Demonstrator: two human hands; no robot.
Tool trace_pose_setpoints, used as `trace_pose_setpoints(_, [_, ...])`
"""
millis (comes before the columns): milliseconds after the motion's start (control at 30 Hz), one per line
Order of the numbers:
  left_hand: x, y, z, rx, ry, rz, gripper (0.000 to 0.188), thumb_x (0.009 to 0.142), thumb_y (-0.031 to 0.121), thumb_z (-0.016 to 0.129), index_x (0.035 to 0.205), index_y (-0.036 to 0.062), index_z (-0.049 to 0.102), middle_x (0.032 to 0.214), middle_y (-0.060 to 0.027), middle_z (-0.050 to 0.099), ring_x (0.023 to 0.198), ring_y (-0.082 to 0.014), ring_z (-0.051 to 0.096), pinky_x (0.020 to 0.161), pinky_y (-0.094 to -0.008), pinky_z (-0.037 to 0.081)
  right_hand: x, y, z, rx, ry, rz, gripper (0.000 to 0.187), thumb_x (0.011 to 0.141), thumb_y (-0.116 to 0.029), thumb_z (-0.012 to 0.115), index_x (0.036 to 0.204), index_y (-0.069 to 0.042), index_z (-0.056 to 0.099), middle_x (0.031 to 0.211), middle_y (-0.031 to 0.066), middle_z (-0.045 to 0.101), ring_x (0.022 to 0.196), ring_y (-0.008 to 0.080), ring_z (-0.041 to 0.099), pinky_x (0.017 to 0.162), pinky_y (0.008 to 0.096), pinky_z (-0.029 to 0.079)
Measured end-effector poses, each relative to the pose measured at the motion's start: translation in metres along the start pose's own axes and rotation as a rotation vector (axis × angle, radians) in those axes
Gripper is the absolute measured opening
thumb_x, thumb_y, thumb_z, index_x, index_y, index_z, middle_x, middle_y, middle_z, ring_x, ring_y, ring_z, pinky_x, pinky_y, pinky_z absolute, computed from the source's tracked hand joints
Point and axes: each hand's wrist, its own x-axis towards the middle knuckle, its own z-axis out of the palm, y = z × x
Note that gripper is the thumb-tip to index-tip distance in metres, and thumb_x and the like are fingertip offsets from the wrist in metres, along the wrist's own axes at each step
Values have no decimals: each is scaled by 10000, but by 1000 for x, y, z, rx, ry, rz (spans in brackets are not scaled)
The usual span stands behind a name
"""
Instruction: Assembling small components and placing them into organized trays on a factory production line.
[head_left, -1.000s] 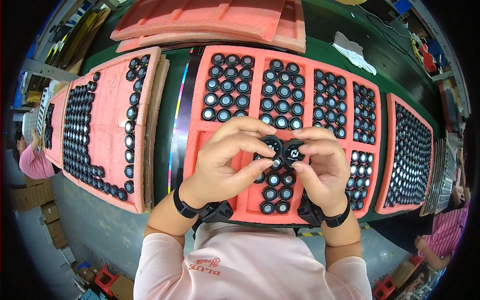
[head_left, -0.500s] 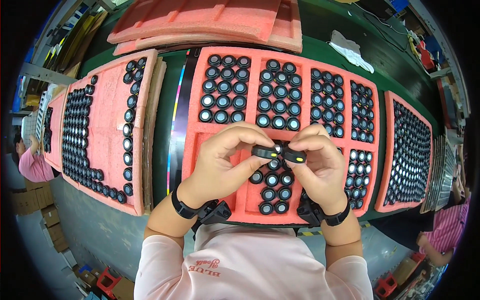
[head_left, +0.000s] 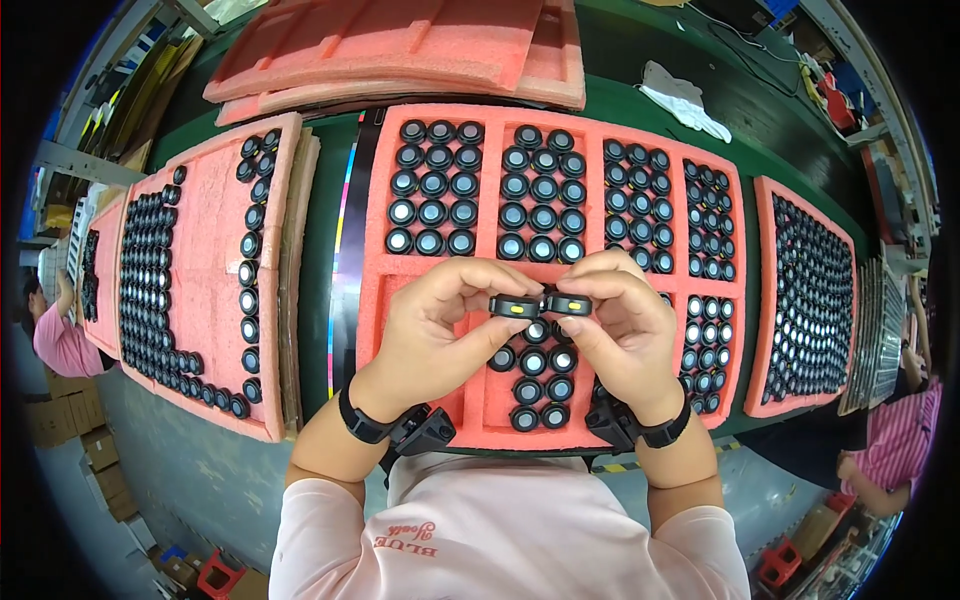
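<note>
Between the thumb and fingers of my left hand (head_left: 440, 325) is a round black disc-shaped part (head_left: 512, 308), held edge up with a small yellow mark showing. My right hand (head_left: 630, 335) pinches a second such black disc (head_left: 569, 304), its yellow mark also in sight. The two discs are side by side, their near edges almost meeting; whether they touch I cannot tell. Both hands hover over a pink foam tray (head_left: 488, 200), whose compartments hold rows of similar discs (head_left: 433, 185) with grey round tops. My hands hide part of the lower middle compartments.
To the left, another pink tray (head_left: 215, 230) of discs rests on a stack. A densely filled tray (head_left: 765, 300) lies at the right. Pink foam sheets (head_left: 370, 45) are piled at the back, near white gloves (head_left: 685, 105). Other people sit at the far left (head_left: 65, 330) and right (head_left: 895, 450).
The two discs have come closer together and more level. The right disc has turned, so its yellow mark now sits nearer its middle. The whole view has shifted slightly.
</note>
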Motion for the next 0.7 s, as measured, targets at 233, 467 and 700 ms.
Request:
trace_pose_setpoints(233, [1, -5, -4, 77, -23, 101, 271, 801, -98, 631, 1050, -10, 573, 1064, -129, 592, 975, -187, 607, 822, -307, 526, 0, 1, -2, -123, -31, -61, 209, 823, 39, 636, 1030, 40, 608, 1048, 120, 536, 921, 152, 551, 763, 260, 481])
trace_pose_setpoints(467, [-2, -1, -2, 184, -1, 132, 290, 794, -92, 639, 1066, 1, 605, 1032, -96, 574, 904, -158, 596, 771, -280, 534, -4, 3, 0, -7, -44, 3, 267, 847, 21, 628, 1101, 27, 547, 1008, 117, 542, 876, 147, 554, 733, 259, 479])
trace_pose_setpoints(700, [-2, 0, -7, 298, -71, 193, 226, 846, -68, 600, 1068, -35, 567, 969, -103, 506, 837, -155, 545, 720, -272, 527, -3, 5, -1, -49, -96, -85, 225, 865, 38, 594, 1076, 13, 518, 961, 106, 534, 828, 146, 555, 726, 258, 486])
